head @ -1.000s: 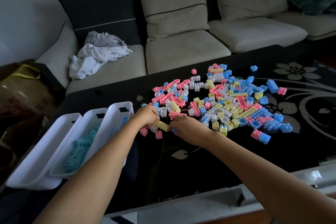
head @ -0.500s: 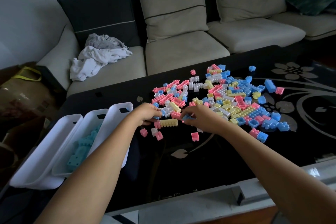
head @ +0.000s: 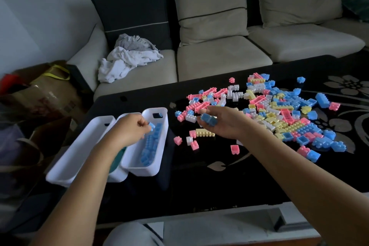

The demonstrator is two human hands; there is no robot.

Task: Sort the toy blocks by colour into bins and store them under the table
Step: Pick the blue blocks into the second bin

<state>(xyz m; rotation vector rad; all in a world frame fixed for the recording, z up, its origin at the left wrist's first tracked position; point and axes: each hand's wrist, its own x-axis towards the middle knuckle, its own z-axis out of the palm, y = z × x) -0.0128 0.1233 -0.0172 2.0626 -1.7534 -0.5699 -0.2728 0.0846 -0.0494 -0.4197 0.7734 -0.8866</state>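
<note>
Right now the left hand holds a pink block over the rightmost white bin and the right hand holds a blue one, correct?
No. The head view shows the left hand pinching a small blue block, not pink, over the rightmost white bin; the right hand does hold a larger blue block.

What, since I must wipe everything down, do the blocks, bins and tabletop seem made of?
Blocks: most likely moulded hard plastic, smooth with a soft sheen; studs and uniform pastel colours suggest it. Bins: probably thin white plastic, matte, with rounded moulded corners and cut-out handles. Tabletop: looks like glossy black glass or lacquer; it mirrors light and carries a printed flower pattern.
</note>
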